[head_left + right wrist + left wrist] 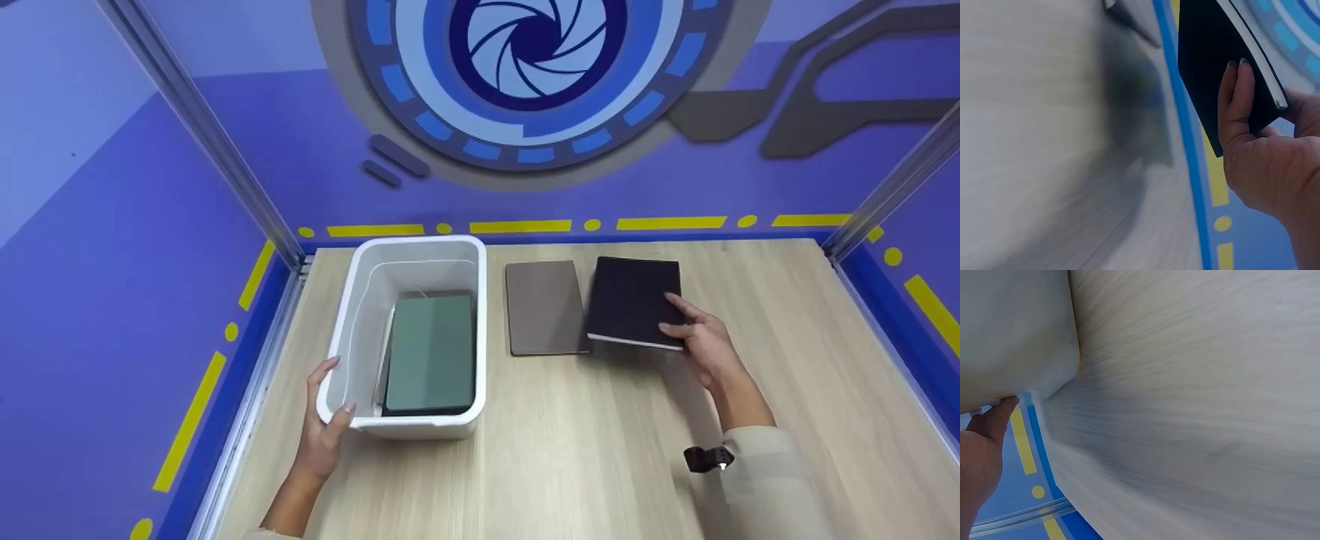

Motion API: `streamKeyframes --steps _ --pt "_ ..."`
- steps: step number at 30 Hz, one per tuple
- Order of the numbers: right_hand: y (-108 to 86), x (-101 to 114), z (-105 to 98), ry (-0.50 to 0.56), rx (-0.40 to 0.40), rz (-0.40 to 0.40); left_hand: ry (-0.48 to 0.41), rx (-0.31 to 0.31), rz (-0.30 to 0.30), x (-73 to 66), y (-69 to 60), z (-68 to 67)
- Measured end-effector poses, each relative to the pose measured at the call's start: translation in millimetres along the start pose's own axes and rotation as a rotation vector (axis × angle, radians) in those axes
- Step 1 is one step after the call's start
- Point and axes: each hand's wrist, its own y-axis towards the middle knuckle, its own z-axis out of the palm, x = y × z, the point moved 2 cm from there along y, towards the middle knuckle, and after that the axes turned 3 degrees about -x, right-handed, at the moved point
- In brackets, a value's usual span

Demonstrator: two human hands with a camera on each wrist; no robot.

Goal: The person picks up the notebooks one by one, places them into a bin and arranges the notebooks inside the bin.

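Observation:
A black notebook [634, 300] with white page edges is held above the table by my right hand [703, 341], thumb on one cover and fingers under the other. In the right wrist view the notebook [1207, 67] stands off the tabletop, gripped near its corner. My left hand [322, 420] grips the near left corner of a white plastic bin [480, 330], thumb over the rim. Inside the bin a green notebook [431, 352] lies on top of other books, mostly hidden beneath it. A grey-brown notebook [546, 307] lies on the table between bin and black notebook.
The wooden table [570, 450] is bounded by a blue-purple back wall [525, 202] and side walls, with metal posts at the corners. A small black device [709, 459] sits at my right wrist by the sleeve.

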Motion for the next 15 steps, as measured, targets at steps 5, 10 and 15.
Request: streamKeyframes --steps 5,10,15 --pt "-11.0 13.9 19.7 0.052 0.026 -0.036 -0.001 0.008 -0.001 0.1 -0.4 0.6" --pt "-22.0 27.1 45.1 0.063 0.046 -0.054 -0.002 0.011 0.011 0.6 0.2 1.8" --pt "-30.4 34.6 76.9 0.080 0.081 -0.077 0.001 0.000 0.014 1.0 -0.3 1.1"
